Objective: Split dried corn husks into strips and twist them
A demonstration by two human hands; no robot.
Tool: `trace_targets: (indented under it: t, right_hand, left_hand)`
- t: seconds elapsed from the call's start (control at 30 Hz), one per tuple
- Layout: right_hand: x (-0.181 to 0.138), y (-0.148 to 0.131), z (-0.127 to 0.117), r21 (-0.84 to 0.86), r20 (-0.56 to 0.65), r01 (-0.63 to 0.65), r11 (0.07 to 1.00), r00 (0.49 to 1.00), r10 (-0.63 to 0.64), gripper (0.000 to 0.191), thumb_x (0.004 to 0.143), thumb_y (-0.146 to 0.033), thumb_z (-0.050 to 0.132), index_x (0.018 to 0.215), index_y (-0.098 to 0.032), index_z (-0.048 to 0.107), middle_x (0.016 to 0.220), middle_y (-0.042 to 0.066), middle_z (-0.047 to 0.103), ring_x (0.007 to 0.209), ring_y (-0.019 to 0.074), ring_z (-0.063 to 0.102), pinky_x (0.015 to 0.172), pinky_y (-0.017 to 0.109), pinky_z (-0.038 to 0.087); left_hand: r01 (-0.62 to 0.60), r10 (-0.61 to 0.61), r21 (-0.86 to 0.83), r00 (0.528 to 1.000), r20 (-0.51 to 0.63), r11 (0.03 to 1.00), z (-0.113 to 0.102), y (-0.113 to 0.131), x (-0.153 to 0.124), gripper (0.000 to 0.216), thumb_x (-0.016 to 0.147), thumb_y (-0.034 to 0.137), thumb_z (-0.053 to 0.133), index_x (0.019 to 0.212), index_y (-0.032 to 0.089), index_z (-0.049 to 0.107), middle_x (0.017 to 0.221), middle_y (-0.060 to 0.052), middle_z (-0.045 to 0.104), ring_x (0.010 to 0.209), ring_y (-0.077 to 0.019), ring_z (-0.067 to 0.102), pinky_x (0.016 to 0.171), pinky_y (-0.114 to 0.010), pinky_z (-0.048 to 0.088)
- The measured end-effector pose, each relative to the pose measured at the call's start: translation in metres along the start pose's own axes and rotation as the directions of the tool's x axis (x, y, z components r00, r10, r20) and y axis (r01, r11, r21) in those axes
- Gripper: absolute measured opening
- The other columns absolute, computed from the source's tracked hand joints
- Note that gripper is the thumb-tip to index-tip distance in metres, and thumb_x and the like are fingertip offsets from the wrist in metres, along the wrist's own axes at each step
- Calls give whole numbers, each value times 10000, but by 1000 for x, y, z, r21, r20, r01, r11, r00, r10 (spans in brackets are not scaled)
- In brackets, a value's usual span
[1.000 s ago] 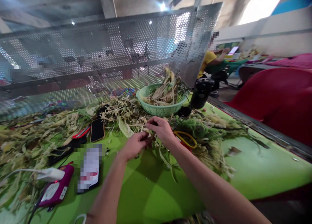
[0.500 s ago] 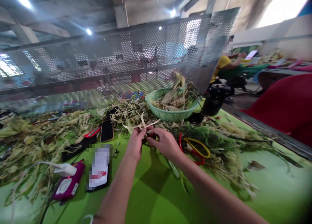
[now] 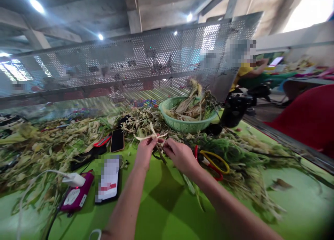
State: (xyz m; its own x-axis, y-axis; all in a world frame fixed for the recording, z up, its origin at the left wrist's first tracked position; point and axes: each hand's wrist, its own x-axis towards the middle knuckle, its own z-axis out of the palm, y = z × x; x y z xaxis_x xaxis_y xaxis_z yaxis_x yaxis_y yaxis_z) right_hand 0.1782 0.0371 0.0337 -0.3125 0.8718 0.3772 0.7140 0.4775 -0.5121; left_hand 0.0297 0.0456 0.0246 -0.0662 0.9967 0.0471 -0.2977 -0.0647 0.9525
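My left hand (image 3: 145, 152) and my right hand (image 3: 180, 156) meet over the green table (image 3: 161, 212), both pinched on a small bundle of pale dried leaf strips (image 3: 151, 135) that fan out above the fingers. Loose dried leaves (image 3: 52, 142) lie heaped across the table behind and to the left. Red and yellow scissors (image 3: 212, 160) lie just right of my right hand. A green basket (image 3: 186, 125) of husks stands behind the hands.
Phones (image 3: 117, 140) and a blurred screen (image 3: 108, 179) lie left of my hands, with a pink device and white charger (image 3: 74, 194). A black jug (image 3: 233, 111) stands by the basket. A perforated metal screen (image 3: 130, 66) backs the table. Another person in yellow (image 3: 244, 73) sits far right.
My hands came together and lifted the leaf strips slightly, left hand rising to pinch them. The view shifted left, so everything slid right.
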Motion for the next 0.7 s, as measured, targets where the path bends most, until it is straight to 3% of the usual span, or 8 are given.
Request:
trace_targets:
  t: [0.27,0.43,0.57,0.7]
  right_hand:
    - [-2,-9,-5,27,143,62,998,988,-65,97,797,-151,533,751,-213,591,615,-10,596,539,130,503,534,227,278]
    - [-1,-2,-3,256,204,-14,967,978,-40,101,799,-206,551,712,-211,602,580,-28,591,511,116,505,517,215,302]
    - [7,12,7,552,188,-166,817,980,72,249,848,-399,515,747,-197,621,651,-12,613,518,112,505,495,215,340]
    - [12,16,11,785,180,-250,566,968,177,293,794,-450,582,821,-166,651,692,-2,604,486,80,418,459,207,305]
  left_hand:
    - [-2,-5,-63,993,-114,998,-14,4,5,357,668,364,736,952,154,682,769,-45,711,695,-138,607,646,-231,429]
    - [5,-14,-103,996,-90,995,-15,6,5,353,660,365,744,935,153,684,705,-14,673,659,-118,588,594,-206,415]
    - [52,-56,-199,998,-18,979,-10,9,2,326,669,353,742,902,131,694,666,6,635,613,-79,549,590,-181,412]
    - [154,-130,-219,984,118,963,-2,8,-2,347,708,372,704,934,108,692,686,-19,648,649,-102,573,656,-208,449]
